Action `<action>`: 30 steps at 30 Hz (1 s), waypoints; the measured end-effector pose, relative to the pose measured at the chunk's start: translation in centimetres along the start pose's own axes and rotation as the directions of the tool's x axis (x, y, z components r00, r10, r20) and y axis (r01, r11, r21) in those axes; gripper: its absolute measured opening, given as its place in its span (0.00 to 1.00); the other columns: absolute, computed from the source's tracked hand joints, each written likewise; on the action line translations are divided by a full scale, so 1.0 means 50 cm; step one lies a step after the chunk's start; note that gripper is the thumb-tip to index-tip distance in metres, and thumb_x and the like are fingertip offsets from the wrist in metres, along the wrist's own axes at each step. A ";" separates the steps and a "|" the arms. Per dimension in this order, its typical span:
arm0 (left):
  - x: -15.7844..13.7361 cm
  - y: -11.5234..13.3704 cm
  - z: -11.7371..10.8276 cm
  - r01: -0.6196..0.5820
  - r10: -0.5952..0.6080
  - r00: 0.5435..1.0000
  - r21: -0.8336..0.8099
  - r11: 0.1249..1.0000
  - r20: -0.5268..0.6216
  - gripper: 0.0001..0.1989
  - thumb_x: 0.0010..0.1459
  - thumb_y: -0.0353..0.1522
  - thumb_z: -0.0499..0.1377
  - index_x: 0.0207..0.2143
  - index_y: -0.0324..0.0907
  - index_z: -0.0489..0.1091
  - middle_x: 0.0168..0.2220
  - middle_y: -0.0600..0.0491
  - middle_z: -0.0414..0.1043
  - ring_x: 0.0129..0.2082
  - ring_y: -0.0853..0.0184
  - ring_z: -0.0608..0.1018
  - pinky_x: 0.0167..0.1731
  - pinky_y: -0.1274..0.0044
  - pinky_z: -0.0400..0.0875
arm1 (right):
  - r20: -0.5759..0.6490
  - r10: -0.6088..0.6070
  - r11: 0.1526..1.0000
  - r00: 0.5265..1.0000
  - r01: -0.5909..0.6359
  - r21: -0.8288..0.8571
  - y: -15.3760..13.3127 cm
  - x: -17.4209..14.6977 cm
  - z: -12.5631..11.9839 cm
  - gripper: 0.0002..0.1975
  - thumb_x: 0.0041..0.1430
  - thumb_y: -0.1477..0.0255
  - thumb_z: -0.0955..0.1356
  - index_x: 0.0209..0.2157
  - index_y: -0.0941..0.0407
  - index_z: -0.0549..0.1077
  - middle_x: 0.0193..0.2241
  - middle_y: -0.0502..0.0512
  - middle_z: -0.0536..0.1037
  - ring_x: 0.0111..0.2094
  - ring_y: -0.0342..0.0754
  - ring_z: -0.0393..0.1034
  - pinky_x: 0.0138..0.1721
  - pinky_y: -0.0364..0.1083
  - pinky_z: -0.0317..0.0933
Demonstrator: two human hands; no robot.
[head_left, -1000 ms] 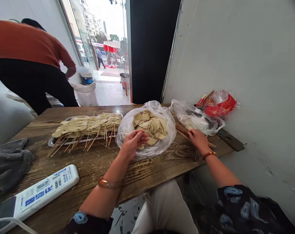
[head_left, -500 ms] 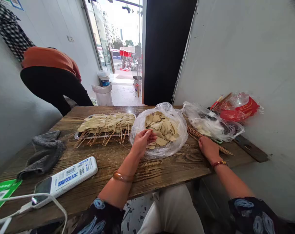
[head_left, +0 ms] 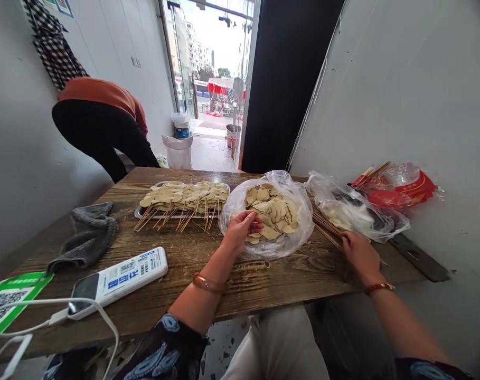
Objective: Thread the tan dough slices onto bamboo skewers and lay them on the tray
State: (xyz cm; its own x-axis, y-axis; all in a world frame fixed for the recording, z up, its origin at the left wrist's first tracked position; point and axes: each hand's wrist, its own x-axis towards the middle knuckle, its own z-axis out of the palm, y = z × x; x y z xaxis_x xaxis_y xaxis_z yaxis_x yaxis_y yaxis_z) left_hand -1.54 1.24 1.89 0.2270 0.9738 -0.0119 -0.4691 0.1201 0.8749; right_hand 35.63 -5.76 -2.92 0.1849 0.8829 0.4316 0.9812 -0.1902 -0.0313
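My left hand hovers at the front left rim of a clear plastic bag filled with pale, thin slices. Its thumb and fingers are drawn together; whether a slice is between them I cannot make out. On the right, my right hand has its fingers closed on a bundle of thin bamboo skewers lying on the table. A metal tray left of the bag carries rows of skewered slices, their sticks pointing toward me.
A crumpled plastic bag and red packaging lie at the right, beside a dark flat blade-like piece. A grey cloth, a white power bank with cable and a green code card occupy the left. Beyond the table a person bends over.
My view has shifted, so the scene sits further right. My right hand has slid toward the near end of the skewers, its fingers still on them. My left hand stays by the bag.
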 end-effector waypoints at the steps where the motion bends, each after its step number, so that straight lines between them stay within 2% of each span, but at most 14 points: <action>1: 0.000 -0.001 0.000 0.001 -0.001 1.000 -0.001 1.000 0.005 0.14 0.52 0.37 0.63 0.36 0.36 0.69 0.29 0.49 0.76 0.25 0.69 0.79 0.27 0.79 0.74 | -0.010 0.007 1.000 1.000 -0.006 0.019 0.005 -0.005 -0.002 0.12 0.64 0.70 0.59 0.41 0.57 0.73 0.39 0.58 0.76 0.37 0.50 0.71 0.33 0.45 0.58; 7: 0.006 -0.008 -0.002 0.005 -0.005 1.000 0.006 1.000 0.025 0.16 0.51 0.38 0.65 0.36 0.36 0.69 0.29 0.49 0.76 0.25 0.70 0.79 0.27 0.80 0.73 | -0.063 0.063 0.987 0.996 -0.053 0.149 0.019 -0.013 0.007 0.13 0.62 0.69 0.60 0.39 0.57 0.74 0.37 0.59 0.77 0.38 0.51 0.70 0.37 0.46 0.59; 11: 0.010 -0.008 -0.005 0.004 -0.004 1.000 0.012 1.000 0.020 0.17 0.49 0.39 0.65 0.36 0.36 0.69 0.29 0.49 0.77 0.24 0.70 0.78 0.26 0.80 0.73 | -0.092 0.136 0.973 0.986 -0.115 0.202 0.010 0.001 0.025 0.15 0.60 0.67 0.61 0.35 0.57 0.77 0.33 0.58 0.78 0.33 0.51 0.70 0.34 0.46 0.59; 16: 0.004 -0.002 -0.001 0.014 -0.014 1.000 0.016 1.000 0.012 0.16 0.50 0.38 0.65 0.35 0.36 0.69 0.28 0.49 0.76 0.25 0.69 0.79 0.27 0.79 0.73 | -0.154 0.202 0.939 0.967 -0.147 0.312 -0.004 0.012 0.023 0.16 0.57 0.64 0.61 0.32 0.57 0.77 0.32 0.59 0.78 0.35 0.53 0.70 0.37 0.48 0.59; 20: -0.003 -0.001 0.003 0.020 -0.020 1.000 0.010 1.000 0.008 0.14 0.51 0.38 0.64 0.35 0.37 0.69 0.28 0.49 0.76 0.24 0.70 0.78 0.27 0.79 0.73 | -0.211 0.261 0.903 0.942 -0.161 0.398 -0.023 0.023 0.003 0.19 0.60 0.62 0.59 0.37 0.60 0.75 0.34 0.63 0.78 0.35 0.54 0.70 0.37 0.49 0.60; 24: -0.007 -0.001 0.005 0.014 -0.014 1.000 0.008 1.000 0.019 0.15 0.51 0.38 0.65 0.35 0.37 0.69 0.28 0.50 0.76 0.25 0.70 0.78 0.27 0.80 0.73 | -0.221 0.266 0.882 0.939 -0.144 0.449 -0.087 0.044 -0.022 0.20 0.61 0.57 0.61 0.39 0.59 0.73 0.33 0.61 0.78 0.31 0.52 0.70 0.35 0.48 0.60; 26: -0.007 -0.002 0.005 0.016 -0.016 1.000 0.004 1.000 0.021 0.15 0.50 0.38 0.65 0.35 0.37 0.69 0.28 0.50 0.76 0.25 0.70 0.78 0.26 0.80 0.73 | -0.181 0.180 0.877 0.967 -0.075 0.474 -0.137 0.059 -0.032 0.20 0.58 0.54 0.64 0.39 0.57 0.73 0.33 0.58 0.78 0.32 0.51 0.70 0.35 0.47 0.61; 28: -0.006 -0.003 0.005 0.023 -0.023 1.000 0.001 1.000 0.016 0.15 0.50 0.39 0.65 0.35 0.37 0.69 0.28 0.50 0.76 0.24 0.70 0.78 0.26 0.80 0.73 | -0.168 0.084 0.891 0.982 0.001 0.454 -0.191 0.076 -0.037 0.23 0.55 0.53 0.66 0.43 0.57 0.73 0.35 0.58 0.77 0.36 0.53 0.70 0.37 0.47 0.60; 30: -0.004 -0.004 0.005 0.034 -0.034 0.999 0.001 0.999 0.011 0.15 0.50 0.39 0.65 0.34 0.37 0.69 0.28 0.50 0.76 0.24 0.71 0.78 0.26 0.80 0.73 | -0.163 0.056 0.907 0.985 0.018 0.421 -0.236 0.096 -0.035 0.27 0.54 0.53 0.66 0.48 0.57 0.71 0.38 0.60 0.76 0.38 0.54 0.69 0.39 0.48 0.60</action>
State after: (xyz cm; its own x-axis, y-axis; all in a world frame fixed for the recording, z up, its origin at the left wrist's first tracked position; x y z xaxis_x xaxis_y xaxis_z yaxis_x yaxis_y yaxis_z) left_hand -1.28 0.98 1.82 0.2521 0.9670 -0.0366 -0.4601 0.1530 0.8746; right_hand 24.86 -0.02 1.11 0.2286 0.7887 0.5707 0.9160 0.0242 -0.4004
